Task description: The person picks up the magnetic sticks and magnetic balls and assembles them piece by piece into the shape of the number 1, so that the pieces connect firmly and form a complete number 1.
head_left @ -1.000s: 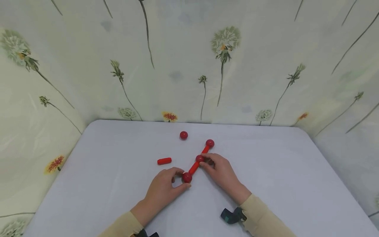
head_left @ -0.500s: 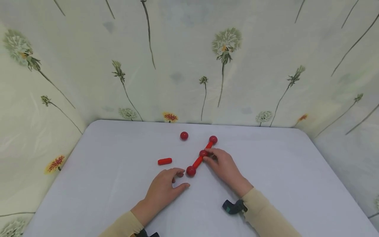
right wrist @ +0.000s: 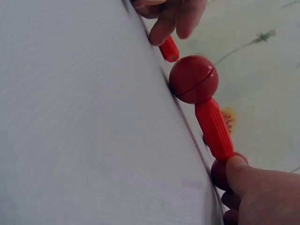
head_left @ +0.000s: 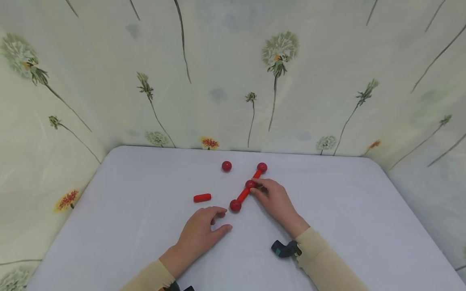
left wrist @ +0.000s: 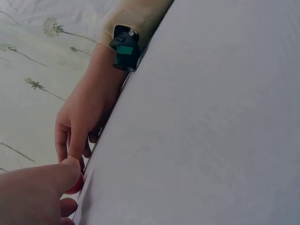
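Observation:
A chain of three dark red balls joined by two bright red ridged rods lies slantwise on the table. My right hand pinches the middle ball between thumb and fingers. The near end ball sits just beyond the fingertips of my left hand, which is spread apart from it and holds nothing. At the far end is another ball. In the right wrist view a rod runs from the near ball to the pinched one.
A loose red ball lies near the table's back edge. A single red rod lies left of the chain. Behind the white table hangs a flower-patterned cloth.
My right hand has pushed the chain away from me and slightly right. The near ball has come out from between my left thumb and fingers; the left hand has hardly moved.

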Demonstrator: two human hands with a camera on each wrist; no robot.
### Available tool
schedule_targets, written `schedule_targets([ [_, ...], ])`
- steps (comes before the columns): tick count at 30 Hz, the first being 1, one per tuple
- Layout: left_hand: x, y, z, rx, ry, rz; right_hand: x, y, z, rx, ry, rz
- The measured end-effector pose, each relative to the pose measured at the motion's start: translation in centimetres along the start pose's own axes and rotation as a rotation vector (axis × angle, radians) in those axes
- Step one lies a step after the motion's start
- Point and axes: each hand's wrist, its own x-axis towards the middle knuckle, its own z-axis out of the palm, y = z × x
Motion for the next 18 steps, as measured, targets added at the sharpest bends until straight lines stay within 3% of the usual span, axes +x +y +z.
schedule_targets([
  [7,0.3,-0.5,-0.4,-0.036,0.040,-0.007,0.1,0.2,0.1,0.023,0.009,0.002],
  [14,2.0,-2.9,-2.4,-0.044,0.229,-0.001,0.0,0.4,0.1,0.032,0.013,0.007],
  [18,2.6,-4.4,-3.1,0.024,0.279,-0.022,0.0,0.5,0.1,0.039,0.009,0.011],
])
